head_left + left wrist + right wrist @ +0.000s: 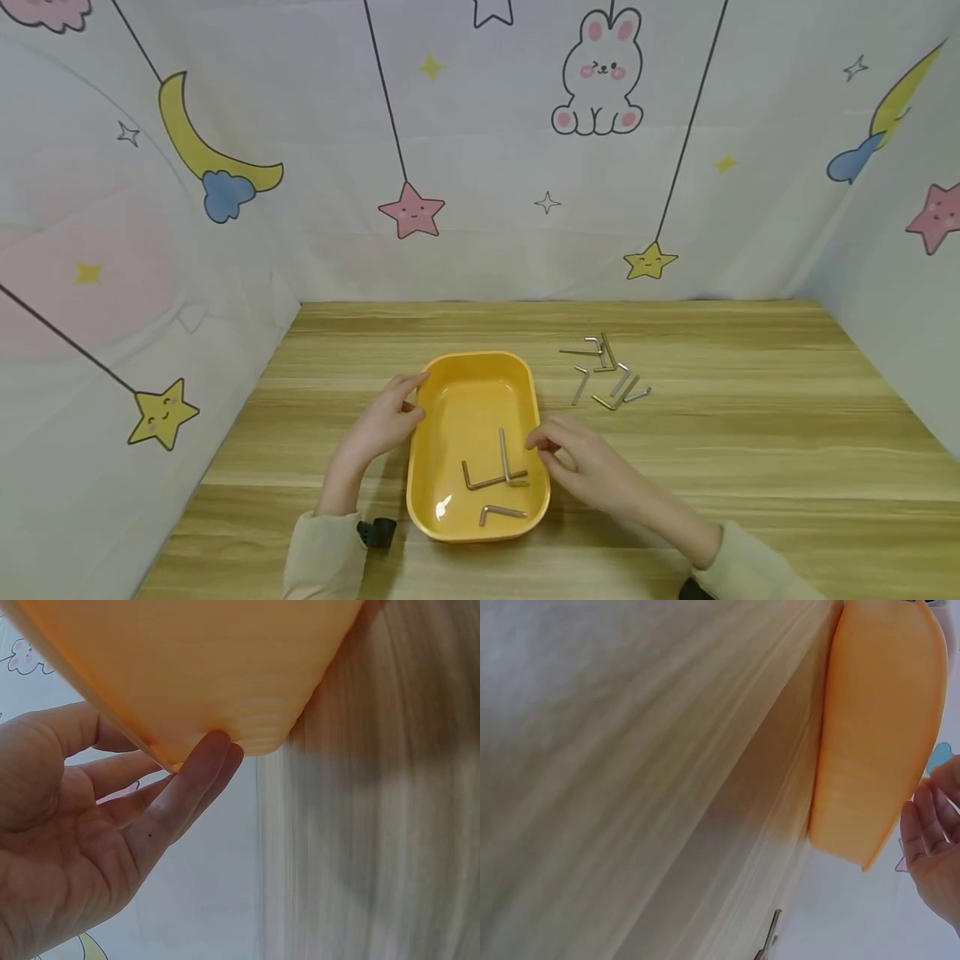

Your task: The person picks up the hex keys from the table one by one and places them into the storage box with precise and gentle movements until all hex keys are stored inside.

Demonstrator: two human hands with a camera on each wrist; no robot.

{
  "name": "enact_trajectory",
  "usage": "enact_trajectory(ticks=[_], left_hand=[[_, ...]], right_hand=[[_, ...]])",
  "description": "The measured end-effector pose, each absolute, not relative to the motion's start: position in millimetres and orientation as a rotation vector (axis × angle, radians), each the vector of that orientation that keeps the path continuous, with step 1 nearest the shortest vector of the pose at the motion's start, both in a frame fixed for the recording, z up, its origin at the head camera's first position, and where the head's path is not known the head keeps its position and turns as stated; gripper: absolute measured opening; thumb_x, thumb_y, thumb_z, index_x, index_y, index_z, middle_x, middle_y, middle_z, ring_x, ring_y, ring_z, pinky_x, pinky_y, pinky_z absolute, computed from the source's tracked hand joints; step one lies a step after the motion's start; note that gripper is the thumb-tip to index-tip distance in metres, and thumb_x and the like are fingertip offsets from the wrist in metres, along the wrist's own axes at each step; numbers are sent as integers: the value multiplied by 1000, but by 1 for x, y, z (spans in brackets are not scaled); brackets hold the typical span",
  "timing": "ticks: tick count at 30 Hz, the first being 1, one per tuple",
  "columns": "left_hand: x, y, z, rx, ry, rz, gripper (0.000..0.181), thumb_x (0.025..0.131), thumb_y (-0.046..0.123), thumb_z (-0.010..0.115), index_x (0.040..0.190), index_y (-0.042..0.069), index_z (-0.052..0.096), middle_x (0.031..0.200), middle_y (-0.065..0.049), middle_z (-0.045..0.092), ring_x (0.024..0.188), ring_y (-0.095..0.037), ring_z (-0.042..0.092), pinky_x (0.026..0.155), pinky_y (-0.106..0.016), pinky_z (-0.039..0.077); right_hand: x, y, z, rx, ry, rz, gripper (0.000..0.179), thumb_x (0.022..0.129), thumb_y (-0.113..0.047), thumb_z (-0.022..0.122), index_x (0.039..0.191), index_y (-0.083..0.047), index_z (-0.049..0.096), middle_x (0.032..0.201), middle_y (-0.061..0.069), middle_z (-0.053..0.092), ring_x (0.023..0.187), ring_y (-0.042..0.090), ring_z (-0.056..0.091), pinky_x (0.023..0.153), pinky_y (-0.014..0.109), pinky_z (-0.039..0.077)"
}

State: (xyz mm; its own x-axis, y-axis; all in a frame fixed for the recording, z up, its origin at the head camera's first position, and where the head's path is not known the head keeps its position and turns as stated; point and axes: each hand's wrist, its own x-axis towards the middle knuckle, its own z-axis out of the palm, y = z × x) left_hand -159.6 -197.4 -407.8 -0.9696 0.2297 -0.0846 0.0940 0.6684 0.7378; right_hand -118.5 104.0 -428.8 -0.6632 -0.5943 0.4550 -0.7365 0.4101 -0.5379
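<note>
A yellow plastic tray (475,400) with rounded corners lies on the wooden table, holding three L-shaped hex keys (503,457) near its front. My left hand (384,421) grips the tray's left wall near the far corner. In the left wrist view, fingers (196,769) press the outer side while the thumb reaches behind the rim. At the right rim, my right hand (588,467) has loosely bent fingers, the tips right at the edge; nothing shows in them. The right wrist view has these fingertips (922,814) beside the tray's outer wall.
Several more hex keys (617,403), silver and brassy, lie in a loose group on the table (735,417) behind and right of the tray. Printed cloth (495,250) with stars and a rabbit hangs along the back and both sides.
</note>
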Motion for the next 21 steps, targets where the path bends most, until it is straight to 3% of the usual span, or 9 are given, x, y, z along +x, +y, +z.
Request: enact_trajectory(ticks=[9,14,21], left_hand=[[-159,-197,-408,269,2732,1171,57,92,6,51,147,5,39,144,-17,44,102,-28,61,76,-32,53],[-159,-197,-409,269,2720,1184,57,91,6,51,147,5,39,143,-18,44,102,-28,61,76,-32,53],[-158,-197,-408,270,2727,1186,57,91,6,51,147,5,39,143,-19,44,102,-28,61,76,-33,53]], right_hand=[[-124,118,-438,1188,-2499,991,25,79,7,65,94,-12,58,92,-4,60,85,8,58,76,20,52],[-130,130,-446,1208,-2483,730,30,72,6,67,93,-14,59,88,-7,62,84,4,54,77,25,50],[-136,143,-454,1178,-2495,561,30,71,3,68,92,-17,58,92,-9,61,91,7,55,85,32,48]])
